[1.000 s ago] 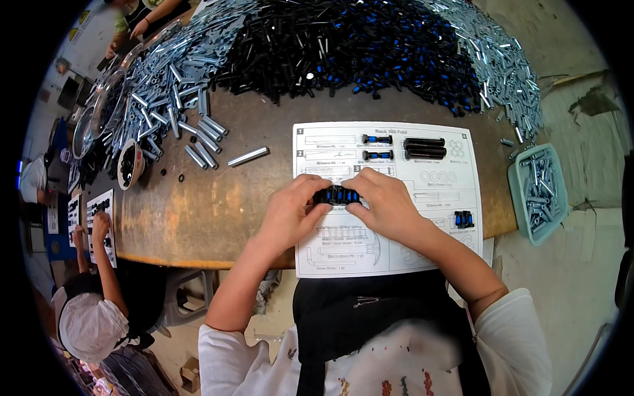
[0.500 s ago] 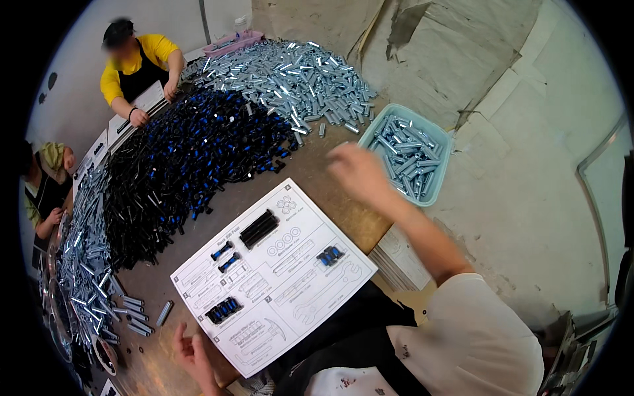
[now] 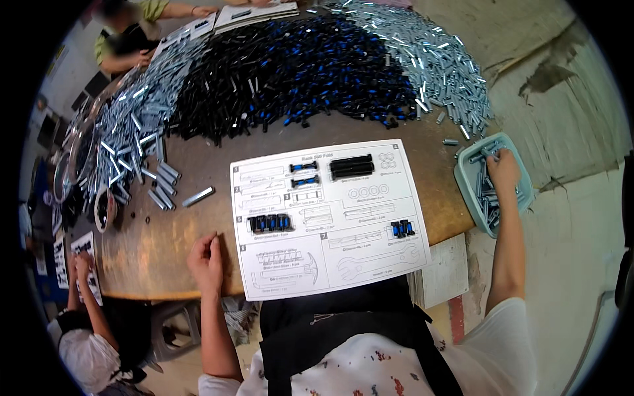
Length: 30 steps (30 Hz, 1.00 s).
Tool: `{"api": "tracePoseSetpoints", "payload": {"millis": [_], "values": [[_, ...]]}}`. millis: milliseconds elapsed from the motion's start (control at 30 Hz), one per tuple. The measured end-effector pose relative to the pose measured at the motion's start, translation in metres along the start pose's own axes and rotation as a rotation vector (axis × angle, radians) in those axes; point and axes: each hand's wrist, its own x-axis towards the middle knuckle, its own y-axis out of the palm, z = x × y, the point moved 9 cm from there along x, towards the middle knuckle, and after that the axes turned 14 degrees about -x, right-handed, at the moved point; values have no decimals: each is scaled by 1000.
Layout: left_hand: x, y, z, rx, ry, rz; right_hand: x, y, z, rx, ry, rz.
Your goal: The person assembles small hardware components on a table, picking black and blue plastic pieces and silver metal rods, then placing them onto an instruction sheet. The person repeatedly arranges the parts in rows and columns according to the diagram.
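Right hand (image 3: 504, 170): reaches over the near side of the teal bin (image 3: 473, 212), fingers down among the silver metal sleeves (image 3: 487, 188) inside. Fingers bent, close together; grip looks narrow. Fingertips are at the sleeves near the far left part of the bin; cannot tell whether one is pinched or only touched.

Left hand (image 3: 206, 261): at the table's front edge, just beside the left edge of the printed sheet (image 3: 413, 254), apart from it. Fingers loosely curled, thumb side toward the sheet. Nothing is seen in the grasp, but the palm is hidden; cannot tell how wide the gap is.

Sheet: lies flat on the brown table (image 3: 155, 254), slightly turned, its front edge by the person's black apron (image 3: 297, 346). On it, four groups: two black-and-blue bolts (image 3: 304, 167), one above the other, upper middle; long black bolts (image 3: 352, 166) side by side to their right; a row of short black-and-blue bolts (image 3: 269, 223), left of centre; a smaller cluster of the same kind (image 3: 402, 229) near the right edge.

Beyond the sheet: heap of black and blue bolts (image 3: 330, 76), silver pieces on both flanks. One lone sleeve (image 3: 199, 197) lies left of the sheet, above the left hand.
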Motion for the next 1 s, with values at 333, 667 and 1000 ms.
{"api": "tracePoseSetpoints", "payload": {"millis": [333,667,1000], "values": [[-6,2,-21,60,82,-40,-175,-211,320,871,-937,-134],[-8,-5,-21,31,46,-45,-238,-205,425,781,-1167,-73],[-8,-8,1,13,76,-1,-182,-189,376,729,-983,-220]]}}
